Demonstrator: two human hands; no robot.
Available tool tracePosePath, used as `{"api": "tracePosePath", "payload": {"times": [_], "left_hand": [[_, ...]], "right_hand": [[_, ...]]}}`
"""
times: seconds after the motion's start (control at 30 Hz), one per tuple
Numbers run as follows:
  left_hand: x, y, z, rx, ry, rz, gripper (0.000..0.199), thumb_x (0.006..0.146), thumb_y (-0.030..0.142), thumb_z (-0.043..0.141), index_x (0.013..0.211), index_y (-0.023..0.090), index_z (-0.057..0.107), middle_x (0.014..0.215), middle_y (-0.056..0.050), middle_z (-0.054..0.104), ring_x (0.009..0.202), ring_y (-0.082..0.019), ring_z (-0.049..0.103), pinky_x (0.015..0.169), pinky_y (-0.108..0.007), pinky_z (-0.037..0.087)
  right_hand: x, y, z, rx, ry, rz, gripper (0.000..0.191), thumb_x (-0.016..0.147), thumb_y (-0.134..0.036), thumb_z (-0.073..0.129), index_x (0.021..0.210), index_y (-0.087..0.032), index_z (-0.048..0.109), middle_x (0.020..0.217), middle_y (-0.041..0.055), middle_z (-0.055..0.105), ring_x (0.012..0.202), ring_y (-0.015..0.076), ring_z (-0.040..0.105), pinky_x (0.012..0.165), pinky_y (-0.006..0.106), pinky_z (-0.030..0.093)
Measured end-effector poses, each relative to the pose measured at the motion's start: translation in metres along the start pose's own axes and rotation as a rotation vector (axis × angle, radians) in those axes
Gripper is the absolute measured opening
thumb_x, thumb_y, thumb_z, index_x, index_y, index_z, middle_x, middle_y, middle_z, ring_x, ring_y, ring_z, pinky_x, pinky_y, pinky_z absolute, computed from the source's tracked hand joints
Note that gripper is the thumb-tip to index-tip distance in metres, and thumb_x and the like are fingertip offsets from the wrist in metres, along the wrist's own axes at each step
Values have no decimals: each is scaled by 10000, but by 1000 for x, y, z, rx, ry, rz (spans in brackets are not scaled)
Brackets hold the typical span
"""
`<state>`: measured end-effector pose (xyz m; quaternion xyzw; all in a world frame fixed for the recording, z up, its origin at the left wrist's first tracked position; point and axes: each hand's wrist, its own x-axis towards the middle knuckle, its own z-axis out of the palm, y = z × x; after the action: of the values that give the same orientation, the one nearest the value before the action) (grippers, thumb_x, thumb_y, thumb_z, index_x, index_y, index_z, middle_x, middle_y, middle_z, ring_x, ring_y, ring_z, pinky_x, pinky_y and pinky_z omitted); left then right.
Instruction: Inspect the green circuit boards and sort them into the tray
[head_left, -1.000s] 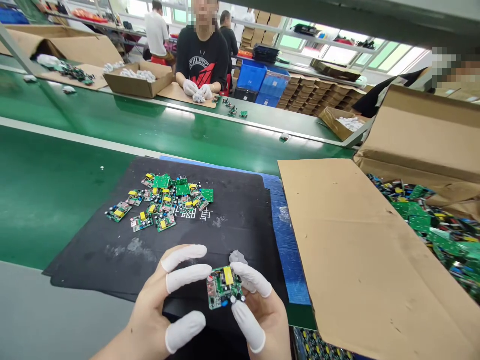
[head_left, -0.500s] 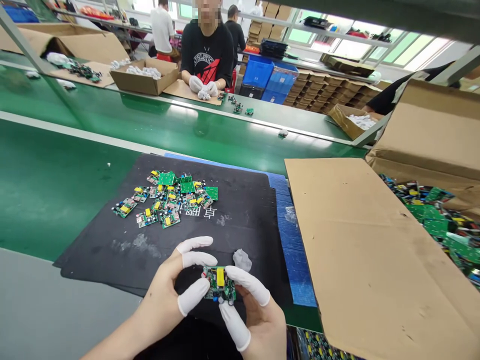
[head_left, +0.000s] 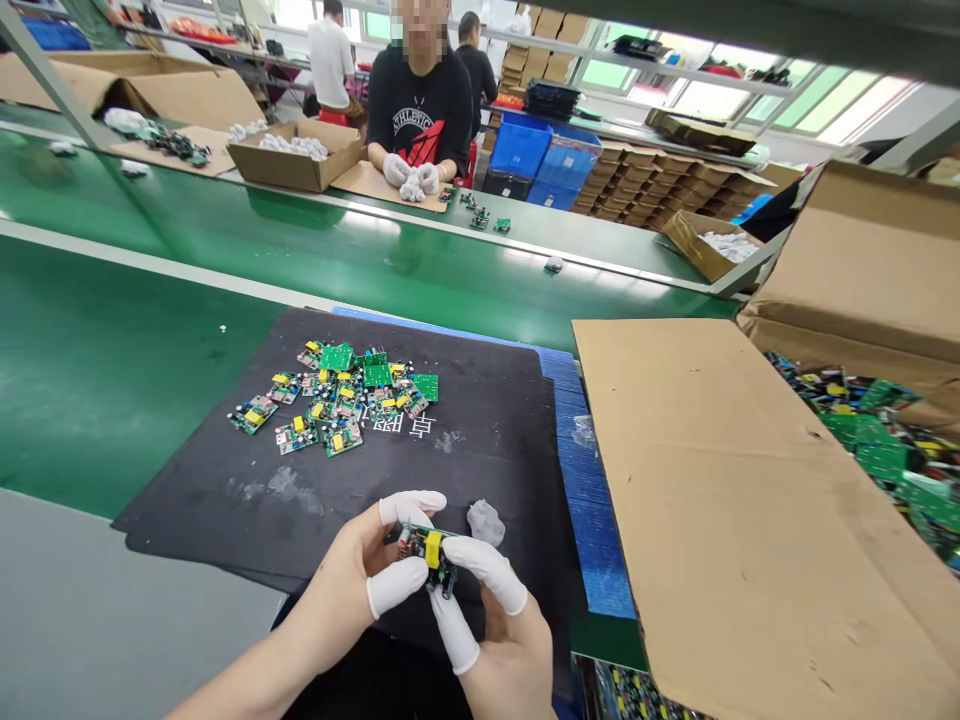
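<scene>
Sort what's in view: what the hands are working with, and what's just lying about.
In hand: circuit board, pinched between left hand and right hand.

Lying about: pile of boards, black mat, crumpled finger cot, cardboard flap.

left hand (head_left: 367, 570) and right hand (head_left: 499, 630): bare forearms without sleeves; white rubber finger cots (head_left: 397, 585) cover the thumb and first fingers of each hand, rolled rims at the base; palms uncovered.

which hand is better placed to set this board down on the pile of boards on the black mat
Left, probably. The left hand pinches the circuit board on the side facing the pile of boards, up and left; the right hand would cross over.
</scene>
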<state>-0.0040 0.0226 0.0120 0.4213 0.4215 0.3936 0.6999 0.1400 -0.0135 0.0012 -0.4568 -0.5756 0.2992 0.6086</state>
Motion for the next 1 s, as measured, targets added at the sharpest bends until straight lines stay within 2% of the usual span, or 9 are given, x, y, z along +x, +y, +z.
{"api": "tracePosePath", "payload": {"times": [0.27,0.47,0.63,0.8,1.0], "left_hand": [[-1,1,3,-7,28,17,214,668,298,739,820,177,649,1186,-98,607,1113,-263,549,881,-284,491],[0,3,4,-24,21,39,198,665,296,720,786,174,621,1101,-90,619,1014,-237,571,825,-268,481],[0,2,6,-89,21,3,228,645,320,739,759,169,610,1066,-76,617,962,-220,572,795,-247,467],[-2,-1,9,-124,26,6,245,668,332,743,802,179,607,1064,-63,616,930,-194,577,782,-228,472],[-3,-1,7,-14,57,63,239,685,299,728,846,169,607,1118,-107,604,993,-227,583,780,-247,498]], "right_hand": [[-8,5,7,-6,39,45,327,755,-73,605,1024,-247,670,931,36,727,823,184,706,777,288,602],[-10,5,8,26,50,76,358,745,-61,618,1035,-263,674,931,22,731,816,183,710,770,283,605],[-16,7,12,44,99,123,341,749,-79,634,1030,-266,681,940,17,730,832,173,707,799,270,593],[-21,1,17,46,170,241,273,763,-139,654,1009,-250,691,922,24,726,833,169,697,801,270,584],[-21,1,16,34,194,274,229,779,-179,652,1004,-209,684,934,67,722,844,195,697,805,312,595]]}}
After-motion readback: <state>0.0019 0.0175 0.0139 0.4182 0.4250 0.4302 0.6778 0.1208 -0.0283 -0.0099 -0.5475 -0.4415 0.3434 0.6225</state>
